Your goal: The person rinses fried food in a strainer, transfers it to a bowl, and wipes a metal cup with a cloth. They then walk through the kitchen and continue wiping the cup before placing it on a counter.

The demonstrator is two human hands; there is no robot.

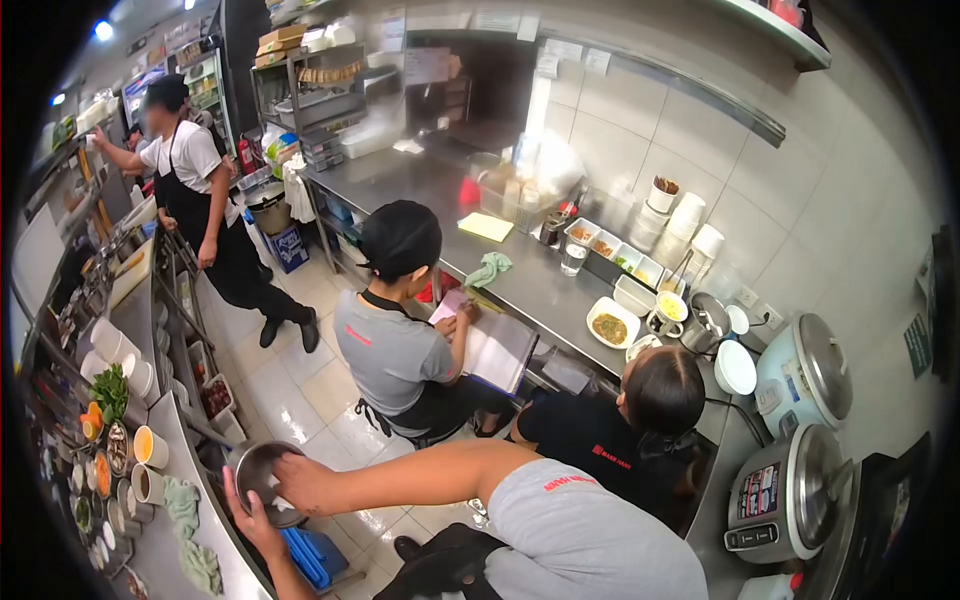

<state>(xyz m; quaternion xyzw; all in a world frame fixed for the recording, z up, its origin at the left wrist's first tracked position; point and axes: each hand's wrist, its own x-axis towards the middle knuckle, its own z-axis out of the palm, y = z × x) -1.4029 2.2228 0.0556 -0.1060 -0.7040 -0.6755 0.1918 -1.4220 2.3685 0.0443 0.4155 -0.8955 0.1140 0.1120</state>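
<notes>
My left hand (243, 512) grips the rim of a round metal bowl (258, 470) from below, holding it over the floor beside the left counter. My right hand (300, 480) reaches across and lies inside the bowl, fingers curled down onto its inner wall. A small white piece (283, 503) shows under that hand; I cannot tell what it is or whether the fingers grip it. My grey sleeve (560, 520) fills the bottom of the view.
The left counter (165, 540) holds cups, sauce tubs, garnish and green cloths. Two people crouch by the steel worktop (540, 285), one writing in a notebook (495, 350). Another person in an apron (200, 190) stands in the aisle. Two rice cookers (790, 490) sit at right.
</notes>
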